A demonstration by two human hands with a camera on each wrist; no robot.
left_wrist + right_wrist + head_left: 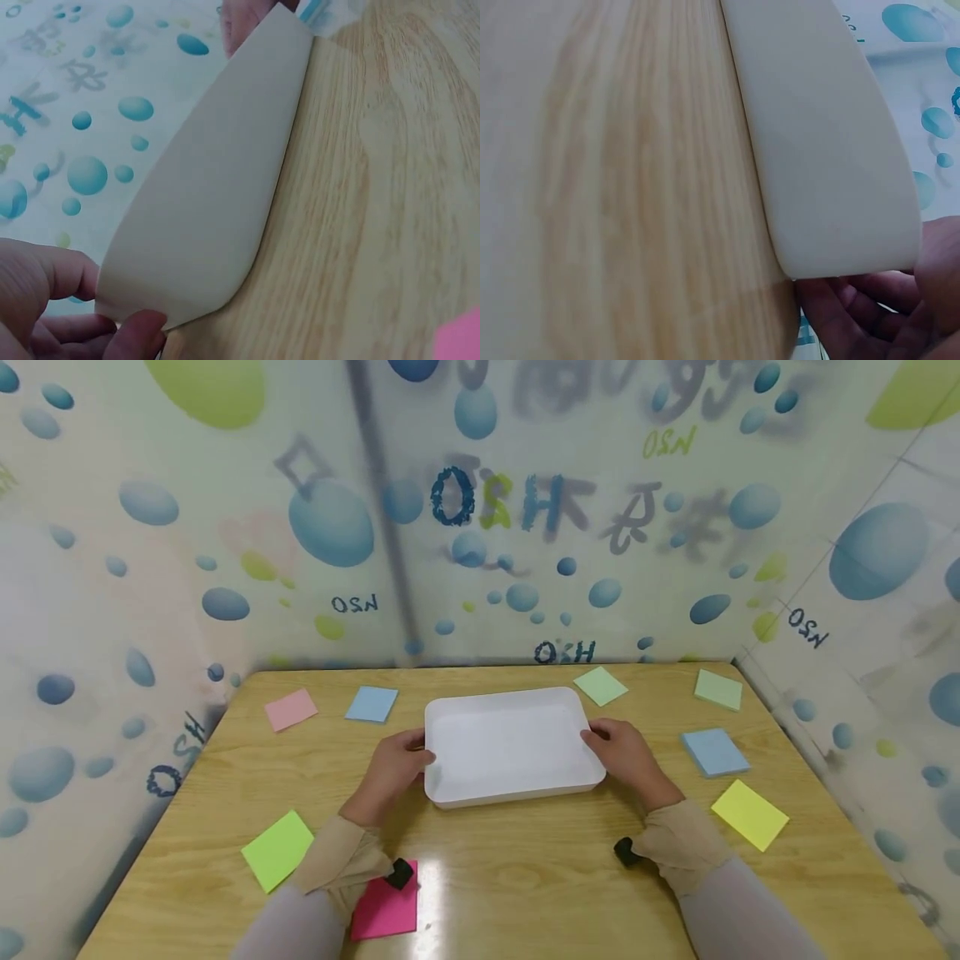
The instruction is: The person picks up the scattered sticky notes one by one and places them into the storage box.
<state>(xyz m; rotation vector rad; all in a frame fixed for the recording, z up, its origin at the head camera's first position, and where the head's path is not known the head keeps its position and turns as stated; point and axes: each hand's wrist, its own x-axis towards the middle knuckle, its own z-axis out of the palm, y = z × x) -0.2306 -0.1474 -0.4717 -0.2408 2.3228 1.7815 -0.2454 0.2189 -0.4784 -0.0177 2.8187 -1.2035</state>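
A white shallow rectangular tray [510,742] lies in the middle of the wooden table, turned slightly. At its left end my left hand [388,770] grips the side, thumb over the rim. My right hand [628,758] holds the opposite end in the same way. The left wrist view shows the tray's long outer wall [210,172] close over the tabletop, with left fingers [139,334] around its near corner. In the right wrist view, the right hand [877,315] has its fingers under the tray's corner. No objects show inside the tray.
Sticky notes lie around on the wooden table [525,877]: pink [291,710] and blue [371,703] at back left, lime [277,852] and magenta [386,906] at front left. Pale green [600,685], another blue [715,752] and yellow [750,814] lie rightward. A patterned curtain [480,585] stands behind.
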